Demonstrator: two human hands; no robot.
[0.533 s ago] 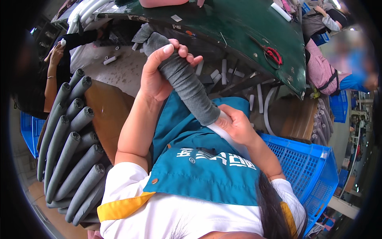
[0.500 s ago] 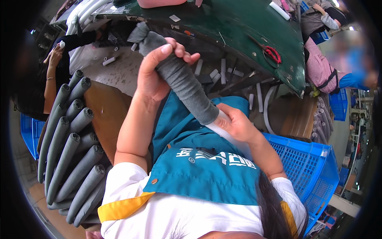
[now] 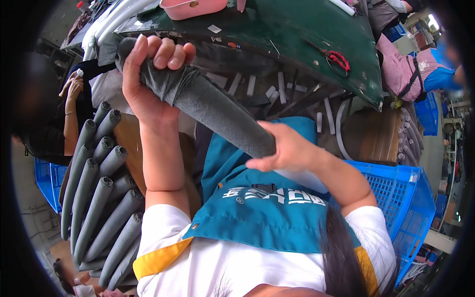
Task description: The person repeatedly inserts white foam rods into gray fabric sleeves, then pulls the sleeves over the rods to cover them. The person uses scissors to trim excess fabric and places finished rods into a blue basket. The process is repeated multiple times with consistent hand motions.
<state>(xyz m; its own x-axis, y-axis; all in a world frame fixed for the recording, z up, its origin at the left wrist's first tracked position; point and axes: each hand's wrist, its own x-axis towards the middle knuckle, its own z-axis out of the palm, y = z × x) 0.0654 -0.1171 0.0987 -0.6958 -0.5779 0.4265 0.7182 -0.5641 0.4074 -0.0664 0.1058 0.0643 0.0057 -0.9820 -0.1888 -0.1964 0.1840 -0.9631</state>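
A grey fabric sleeve (image 3: 217, 116) covers most of a white foam tube (image 3: 304, 180), held slantwise in front of my apron. At the upper left, my left hand (image 3: 153, 79) is wrapped round the sleeve, where the cloth creases and twists under the fingers. Loose cloth hangs past that hand at the far end. My right hand (image 3: 292, 148) grips the lower end at the sleeve's edge, its thumb reaching along the near side. Below it, the tube shows bare and white in front of my right forearm.
Several grey covered tubes (image 3: 94, 198) are stacked at left. A green table (image 3: 277, 37) ahead carries red-handled scissors (image 3: 336, 60) and a pink basket (image 3: 193, 7). White tube pieces (image 3: 282, 88) lie beneath it. A blue crate (image 3: 396, 198) stands at right. Co-workers sit at far left (image 3: 71, 109) and right (image 3: 403, 64).
My left hand has moved up and left along the sleeve. The bunched folds in its middle have smoothed out. My right hand has shifted slightly and now covers the sleeve's lower edge.
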